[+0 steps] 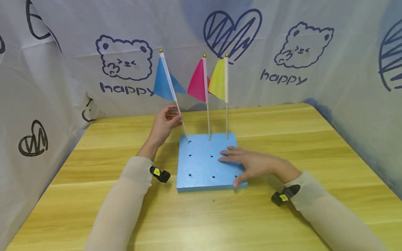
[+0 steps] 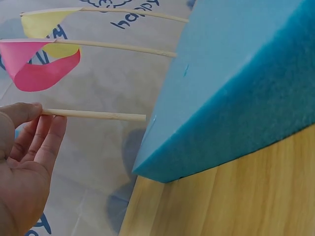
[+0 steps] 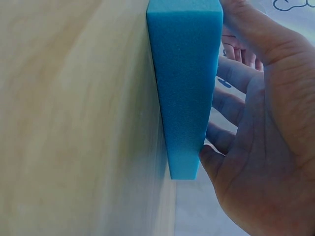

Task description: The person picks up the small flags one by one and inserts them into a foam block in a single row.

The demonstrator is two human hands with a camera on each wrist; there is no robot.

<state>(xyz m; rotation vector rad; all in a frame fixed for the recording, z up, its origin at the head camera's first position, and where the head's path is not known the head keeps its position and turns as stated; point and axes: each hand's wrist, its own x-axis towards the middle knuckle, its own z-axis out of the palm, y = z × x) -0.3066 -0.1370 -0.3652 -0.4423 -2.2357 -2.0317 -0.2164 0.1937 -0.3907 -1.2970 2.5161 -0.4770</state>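
Note:
My left hand (image 1: 163,123) pinches the thin wooden stick of a blue flag (image 1: 164,82) between thumb and fingertips. The stick leans left, its bare lower end right at the back left hole of a light blue foam board (image 1: 201,165). In the left wrist view that stick (image 2: 98,114) ends close to the board's face. A pink flag (image 1: 198,82) and a yellow flag (image 1: 219,80) stand upright in the board's back row. My right hand (image 1: 251,162) rests on the board's right side with fingers spread, covering part of the holes there.
The board lies flat on a wood-grain table (image 1: 110,195). Several holes show in its middle and front rows. A white cloth (image 1: 176,28) with bear and heart drawings hangs behind the table and along both sides.

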